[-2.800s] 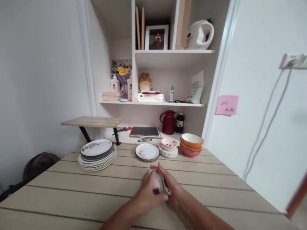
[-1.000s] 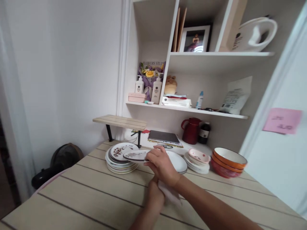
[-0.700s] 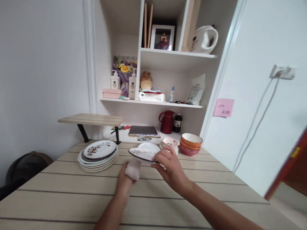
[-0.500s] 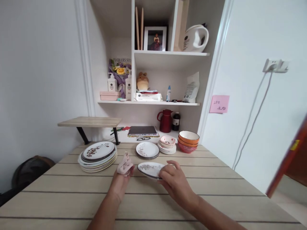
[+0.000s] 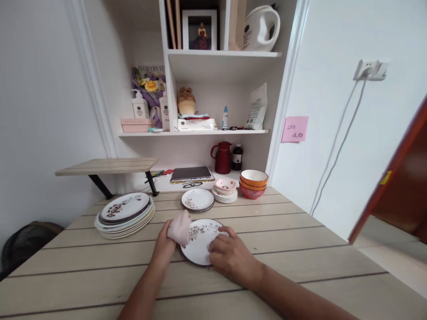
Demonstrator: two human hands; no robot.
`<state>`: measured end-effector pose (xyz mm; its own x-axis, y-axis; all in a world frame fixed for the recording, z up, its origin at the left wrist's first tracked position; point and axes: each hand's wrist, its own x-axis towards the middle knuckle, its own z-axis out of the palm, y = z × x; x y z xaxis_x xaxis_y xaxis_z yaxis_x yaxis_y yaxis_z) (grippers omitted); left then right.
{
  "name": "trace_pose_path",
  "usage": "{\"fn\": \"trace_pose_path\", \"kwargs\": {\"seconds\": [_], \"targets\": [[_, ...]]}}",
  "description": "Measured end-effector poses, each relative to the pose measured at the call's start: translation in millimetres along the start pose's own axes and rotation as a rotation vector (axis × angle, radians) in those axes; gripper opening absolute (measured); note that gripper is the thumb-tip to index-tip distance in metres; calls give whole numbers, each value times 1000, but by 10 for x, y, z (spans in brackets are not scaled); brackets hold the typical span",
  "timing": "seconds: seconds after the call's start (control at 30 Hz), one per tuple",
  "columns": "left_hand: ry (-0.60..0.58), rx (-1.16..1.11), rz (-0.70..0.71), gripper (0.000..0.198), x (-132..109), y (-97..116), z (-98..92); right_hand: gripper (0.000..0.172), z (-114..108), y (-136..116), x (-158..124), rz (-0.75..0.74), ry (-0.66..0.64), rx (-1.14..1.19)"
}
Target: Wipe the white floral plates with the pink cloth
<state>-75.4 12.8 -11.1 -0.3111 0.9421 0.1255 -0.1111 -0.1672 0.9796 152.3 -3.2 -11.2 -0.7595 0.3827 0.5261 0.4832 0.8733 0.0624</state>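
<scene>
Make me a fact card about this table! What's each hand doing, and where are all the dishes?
Left hand: holding a pale pink cloth
Right hand: at the front plate's right side; fingertips partly hidden
Front plate: white, dark rim, brown flower pattern
Behind it: short plate stack
Far left: tall plate stack
Back right: pink dish on white saucers; beside them, orange bowls on a red bowl
</scene>
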Motion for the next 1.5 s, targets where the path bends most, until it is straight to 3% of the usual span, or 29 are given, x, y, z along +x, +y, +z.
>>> {"fn": "trace_pose_path", "kwargs": {"seconds": [0.13,0.23,0.43,0.6,0.67,0.77,0.83,0.97,1.07,1.13,1.3,1.4,1.5], "targets": [[-86,417,274,38,12,-71,3,21,14,26,-38,26,-10,44],[-142,640,404,40,6,-105,20,22,2,32,-54,51,-35,63],[-234,956,468,43,-82,-91,61,31,-121,54,-87,85,-134,118],[-233,1057,439,44,-139,-39,102,30,-355,129,-90,145,-188,278],[-228,1092,408,44,-155,-16,121,31,-408,208,-70,281,-145,349],[-227,1138,371,46,-178,8,142,30,-377,362,-21,739,-59,391],[-221,1168,363,47,-190,15,154,25,-307,446,16,985,-124,411],[-205,1229,361,49,-216,26,190,26,-206,470,112,1135,-215,551],[-203,1318,358,48,-245,46,227,25,-221,393,220,1301,-133,890],[-197,1384,358,45,-263,58,247,26,-233,336,300,1330,-11,1098],[-146,1459,389,41,-278,17,262,26,-83,227,442,1451,215,1464],[-122,1448,460,41,-280,-36,254,36,50,176,464,1487,336,1636],[-95,1437,507,40,-289,-64,247,38,102,134,475,1519,365,1785]]}}
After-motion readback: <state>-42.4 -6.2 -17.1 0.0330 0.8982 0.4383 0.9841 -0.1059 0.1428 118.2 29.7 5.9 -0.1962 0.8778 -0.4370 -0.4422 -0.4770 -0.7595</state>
